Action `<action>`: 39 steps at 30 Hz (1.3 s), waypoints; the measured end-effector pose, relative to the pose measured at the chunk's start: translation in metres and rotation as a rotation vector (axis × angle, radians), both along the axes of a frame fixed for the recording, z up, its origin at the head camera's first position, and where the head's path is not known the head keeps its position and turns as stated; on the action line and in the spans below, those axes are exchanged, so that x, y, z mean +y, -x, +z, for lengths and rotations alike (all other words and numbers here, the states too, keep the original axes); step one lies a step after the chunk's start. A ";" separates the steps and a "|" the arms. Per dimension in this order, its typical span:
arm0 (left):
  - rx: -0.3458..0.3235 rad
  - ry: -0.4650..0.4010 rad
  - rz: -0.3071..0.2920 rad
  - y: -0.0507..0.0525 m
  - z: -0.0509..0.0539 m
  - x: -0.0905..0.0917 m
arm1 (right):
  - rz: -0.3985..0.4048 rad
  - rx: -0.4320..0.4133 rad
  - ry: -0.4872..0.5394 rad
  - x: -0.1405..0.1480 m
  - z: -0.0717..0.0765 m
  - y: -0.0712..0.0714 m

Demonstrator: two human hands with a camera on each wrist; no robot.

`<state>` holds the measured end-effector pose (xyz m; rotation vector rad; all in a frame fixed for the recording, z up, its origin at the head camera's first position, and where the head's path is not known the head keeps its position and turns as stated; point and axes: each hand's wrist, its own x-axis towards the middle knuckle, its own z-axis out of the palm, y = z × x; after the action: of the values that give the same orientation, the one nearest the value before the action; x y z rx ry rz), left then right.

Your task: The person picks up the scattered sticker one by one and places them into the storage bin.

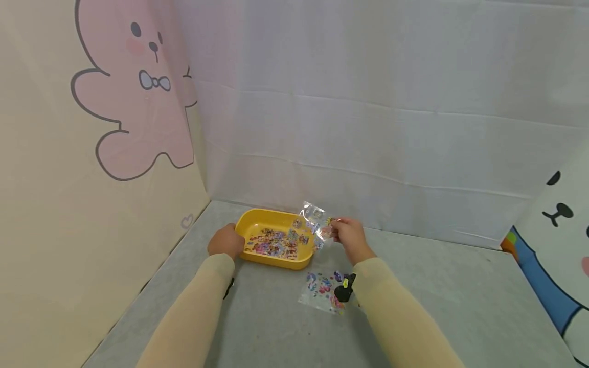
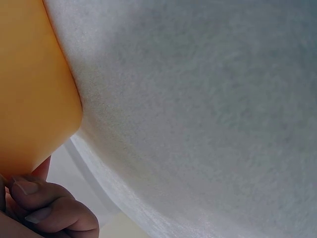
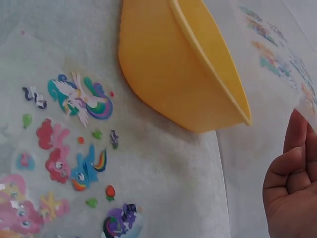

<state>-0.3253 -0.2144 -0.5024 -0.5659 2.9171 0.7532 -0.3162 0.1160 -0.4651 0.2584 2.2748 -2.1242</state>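
My left hand (image 1: pixel 225 241) grips the left end of a yellow plastic tray (image 1: pixel 271 261). In the left wrist view the curled fingers (image 2: pixel 54 210) press at the end of the tray wall (image 2: pixel 34 89). Colourful sticker sheets (image 1: pixel 271 244) lie inside the tray. Over the tray's right end, my right hand (image 1: pixel 352 239) pinches a clear sticker sheet (image 1: pixel 314 214) by its edge, tilted up. The right wrist view has this held sheet (image 3: pixel 277 47) at the upper right. Below my right wrist, another clear sheet (image 1: pixel 319 294) with cartoon pony stickers lies flat, partly covered by the wrist.
A grey cloth-like surface (image 1: pixel 267 327) carries everything. White hanging fabric (image 1: pixel 368 128) rises behind the tray, and a cream panel with a pink bear print (image 1: pixel 138 117) stands on the left. At the right edge is another printed panel (image 1: pixel 557 245).
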 end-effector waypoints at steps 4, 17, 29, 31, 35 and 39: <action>0.003 0.007 -0.006 0.000 -0.001 0.000 | -0.002 0.009 -0.065 -0.012 -0.002 -0.001; -0.003 -0.002 0.000 -0.001 -0.001 0.000 | -0.017 -0.014 -0.269 -0.056 -0.005 -0.008; 0.002 0.002 -0.008 0.002 0.001 -0.003 | -0.009 0.015 -0.352 -0.069 -0.001 -0.017; 0.000 0.004 -0.011 0.002 0.000 -0.003 | -0.016 0.011 -0.379 -0.069 -0.003 -0.018; -0.006 0.009 -0.009 0.002 -0.001 -0.002 | -0.017 0.002 -0.431 -0.066 -0.008 -0.018; -0.012 0.003 -0.006 0.001 0.000 0.000 | -0.017 -0.002 -0.469 -0.063 -0.012 -0.017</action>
<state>-0.3258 -0.2148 -0.5027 -0.5599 2.9084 0.7428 -0.2996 0.0533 -0.4773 0.2829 2.7469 -1.5612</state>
